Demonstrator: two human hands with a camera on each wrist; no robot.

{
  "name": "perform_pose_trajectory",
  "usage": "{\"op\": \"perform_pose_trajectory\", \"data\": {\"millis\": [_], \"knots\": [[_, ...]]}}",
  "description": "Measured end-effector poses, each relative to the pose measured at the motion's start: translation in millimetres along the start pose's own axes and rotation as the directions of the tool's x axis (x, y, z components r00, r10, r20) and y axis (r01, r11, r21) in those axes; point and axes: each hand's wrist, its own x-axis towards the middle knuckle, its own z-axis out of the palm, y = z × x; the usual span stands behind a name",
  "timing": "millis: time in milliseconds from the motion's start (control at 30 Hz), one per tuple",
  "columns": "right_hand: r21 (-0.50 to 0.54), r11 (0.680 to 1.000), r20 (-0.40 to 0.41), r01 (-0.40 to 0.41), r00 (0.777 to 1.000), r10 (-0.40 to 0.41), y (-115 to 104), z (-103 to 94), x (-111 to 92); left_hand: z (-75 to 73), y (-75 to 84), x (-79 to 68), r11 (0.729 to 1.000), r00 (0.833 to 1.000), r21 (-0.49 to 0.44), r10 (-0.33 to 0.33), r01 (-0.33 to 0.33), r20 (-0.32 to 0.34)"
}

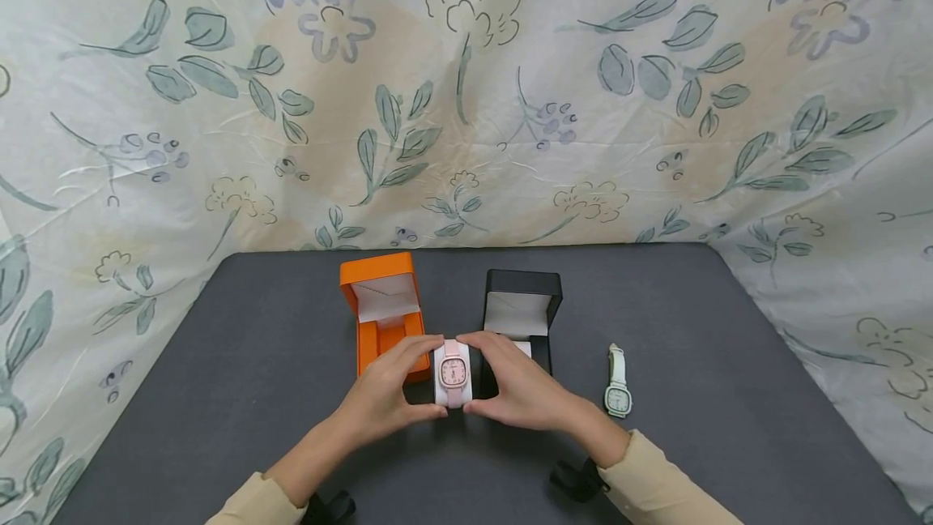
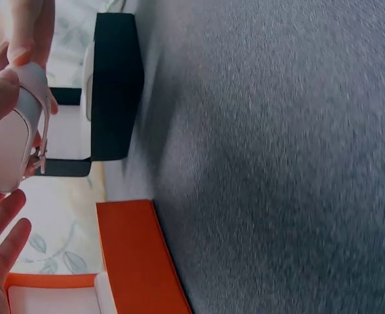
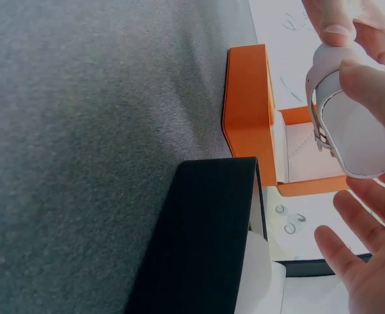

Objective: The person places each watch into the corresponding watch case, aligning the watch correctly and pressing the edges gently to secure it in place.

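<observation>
A pink wristwatch (image 1: 453,373) with a square face is strapped around a white watch pillow (image 2: 6,154). My left hand (image 1: 389,386) pinches the pillow's left end between thumb and fingers. At its right end, my right hand (image 1: 521,387) grips the same pillow the same way. They hold it up in front of two open boxes, dial facing the head camera. In the right wrist view, the pillow's flat white end (image 3: 356,134) and the strap buckle (image 3: 322,140) show. Behind my left hand is an orange watch box (image 1: 379,270), its visible interior without a pillow.
Behind my right hand stands a black watch box (image 1: 523,280), lid raised; something white shows inside, partly hidden. A pale green wristwatch (image 1: 617,383) lies on the dark grey table (image 1: 678,460) to the right. A floral cloth (image 1: 466,144) hangs behind the table.
</observation>
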Motion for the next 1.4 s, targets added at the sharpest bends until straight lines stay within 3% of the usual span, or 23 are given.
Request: {"op": "perform_pose_trajectory", "data": {"millis": [500,1100,1400], "knots": [[0.010,1.000,0.066,0.021,0.998,-0.022,-3.1,4.3,35.9,-21.2,-16.2,-1.5,0.993,0.997,0.087,-0.075,0.077,-0.024],[-0.043,0.998,0.111,0.047,0.993,-0.042,-10.9,7.6,73.5,-37.4,-36.8,-5.0,0.986,0.988,0.080,-0.146,0.149,-0.048],[-0.030,0.999,0.146,-0.017,0.989,0.021,-12.6,14.0,86.6,-39.1,-45.0,-7.1,0.974,0.979,0.099,-0.201,0.204,-0.034]]}}
